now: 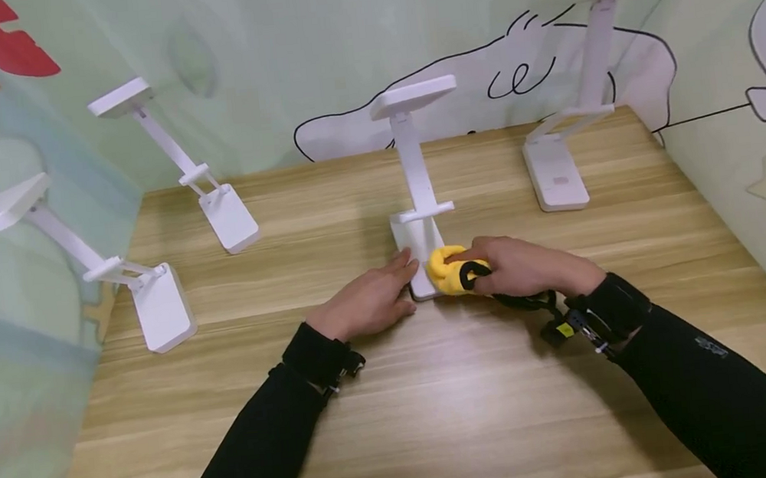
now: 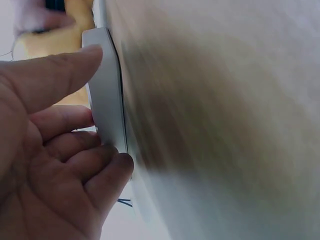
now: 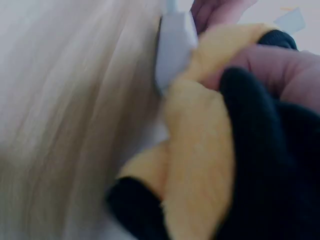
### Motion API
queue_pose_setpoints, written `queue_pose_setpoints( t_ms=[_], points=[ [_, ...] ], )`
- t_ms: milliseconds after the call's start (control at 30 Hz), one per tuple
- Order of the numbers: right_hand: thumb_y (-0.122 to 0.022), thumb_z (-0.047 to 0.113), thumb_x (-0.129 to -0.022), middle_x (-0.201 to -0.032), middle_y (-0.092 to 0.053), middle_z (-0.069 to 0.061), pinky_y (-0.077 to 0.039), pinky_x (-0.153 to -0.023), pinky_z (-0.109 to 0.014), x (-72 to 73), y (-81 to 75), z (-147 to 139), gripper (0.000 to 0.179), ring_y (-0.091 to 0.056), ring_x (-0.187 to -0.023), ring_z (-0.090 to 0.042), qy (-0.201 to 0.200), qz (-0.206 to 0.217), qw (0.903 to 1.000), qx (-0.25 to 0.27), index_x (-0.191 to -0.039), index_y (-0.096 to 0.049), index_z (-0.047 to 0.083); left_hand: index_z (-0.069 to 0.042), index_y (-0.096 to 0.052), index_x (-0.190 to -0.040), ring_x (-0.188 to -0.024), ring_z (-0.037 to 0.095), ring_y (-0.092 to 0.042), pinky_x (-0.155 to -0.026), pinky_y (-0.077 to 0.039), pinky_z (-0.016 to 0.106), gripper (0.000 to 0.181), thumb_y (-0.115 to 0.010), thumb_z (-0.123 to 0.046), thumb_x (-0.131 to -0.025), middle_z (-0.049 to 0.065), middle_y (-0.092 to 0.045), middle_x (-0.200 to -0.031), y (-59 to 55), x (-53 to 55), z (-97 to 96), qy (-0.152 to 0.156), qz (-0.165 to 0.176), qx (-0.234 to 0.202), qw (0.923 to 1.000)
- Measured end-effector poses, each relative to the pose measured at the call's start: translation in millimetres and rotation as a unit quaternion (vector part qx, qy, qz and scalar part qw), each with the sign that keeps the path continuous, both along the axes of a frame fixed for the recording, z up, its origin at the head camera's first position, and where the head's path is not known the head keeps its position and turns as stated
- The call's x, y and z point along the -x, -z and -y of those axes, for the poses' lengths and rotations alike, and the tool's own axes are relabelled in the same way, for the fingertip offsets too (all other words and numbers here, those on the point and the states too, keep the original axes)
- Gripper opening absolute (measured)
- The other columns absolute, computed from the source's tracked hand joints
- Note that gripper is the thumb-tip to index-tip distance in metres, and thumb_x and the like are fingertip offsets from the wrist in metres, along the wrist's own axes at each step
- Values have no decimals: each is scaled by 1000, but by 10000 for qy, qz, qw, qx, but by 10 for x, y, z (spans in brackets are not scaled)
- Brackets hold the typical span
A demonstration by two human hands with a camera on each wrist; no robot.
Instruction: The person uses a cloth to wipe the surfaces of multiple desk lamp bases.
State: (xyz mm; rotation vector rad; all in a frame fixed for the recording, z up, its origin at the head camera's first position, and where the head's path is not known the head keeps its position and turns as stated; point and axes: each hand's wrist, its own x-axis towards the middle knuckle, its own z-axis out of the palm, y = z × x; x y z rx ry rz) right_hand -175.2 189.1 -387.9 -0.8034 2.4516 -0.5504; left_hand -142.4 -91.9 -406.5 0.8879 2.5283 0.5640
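While the left hand (image 1: 371,302) rests against the left side of the middle lamp (image 1: 415,166) at its base, thumb and fingers apart, the right hand (image 1: 520,266) grips a yellow-and-black cloth (image 1: 447,271) at the base's right side; the middle lamp stands on the table (image 1: 442,426), between other lamps (image 1: 164,310).

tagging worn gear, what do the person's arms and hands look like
The left hand and right hand are bare. Both long sleeves are black, the right one with a small grey marking. Black wristbands carry small dark devices; the right wrist's shows a yellow patch.
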Motion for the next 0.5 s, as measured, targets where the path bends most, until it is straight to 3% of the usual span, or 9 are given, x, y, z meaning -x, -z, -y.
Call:
queue_pose_setpoints(
  t_ms=[100, 200, 367, 500],
  points=[
    [-70, 17, -91, -112, -64, -6, -45, -82, -35, -18, -100, -49, 57, -55, -91, -20, -255, 37, 9997, 5, -147, -63, 11, -3, -27, -165, -160, 29, -27, -128, -30, 41, 72, -63, -23, -107, 16, -15, -175, -1, 3, 15, 4, -38, 5, 10000],
    [-70, 17, -91, -114, -64, -9, -45, -80, -36, 54, -119, -19, 59, -55, -91, -22, 124, -256, 9993, 239, -150, -61, 11, -3, -28, -165, -159, 29, -29, -127, -32, 41, 70, -62, -23, -107, 16, -16, -175, 6, 14, 30, 15, -125, 42, 9999],
    [-68, 24, -96, -110, -61, -16, -43, -75, -35, 196, 81, 171, 66, -54, -87, -26, 845, -833, 9924, 329, -159, -50, 15, -2, -29, -165, -159, 28, -29, -127, -32, 41, 69, -62, -22, -107, 18, -18, -174, 34, 32, 35, 111, -161, 19, 9998],
    [-69, 25, -95, -108, -61, -17, -44, -73, -35, 189, 175, 265, 66, -55, -84, -25, 708, -942, 9929, 137, -158, -51, 13, -4, -27, -166, -160, 27, -27, -127, -31, 41, 70, -62, -22, -108, 16, -16, -175, 48, 30, 37, 91, -118, 31, 9999]
  ],
)
